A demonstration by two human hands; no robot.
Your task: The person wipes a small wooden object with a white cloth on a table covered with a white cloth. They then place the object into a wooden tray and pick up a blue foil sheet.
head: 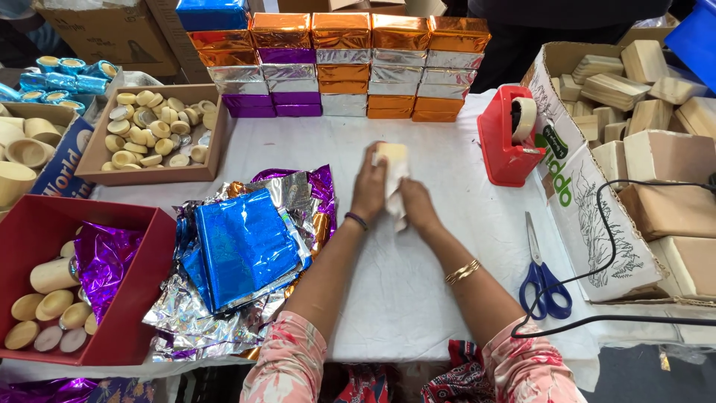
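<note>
**A:** What are the person's hands doing?

**B:** Both are together at the middle of the white table. The left hand and the right hand are closed on a small pale block partly covered in white paper. The block's top end sticks out above the fingers; the paper runs down between the two hands.

**A:** Anything on the wrists?

**B:** A dark band on the left wrist, a gold bangle on the right forearm.

**A:** What lies nearest?

**B:** Just left of the left arm there is a loose heap of foil sheets, blue on top, with silver, purple and orange beneath. To the right stands a red tape dispenser, and nearer the person lie blue-handled scissors, well apart from the hands.

**A:** And further out?

**B:** Behind the hands, at the far edge, a wall of foil-wrapped blocks is stacked in orange, silver and purple. On the right, a cardboard box holds bare wooden blocks. On the left, a tray of small pale round pieces and a red bin with cups and purple foil.
</note>
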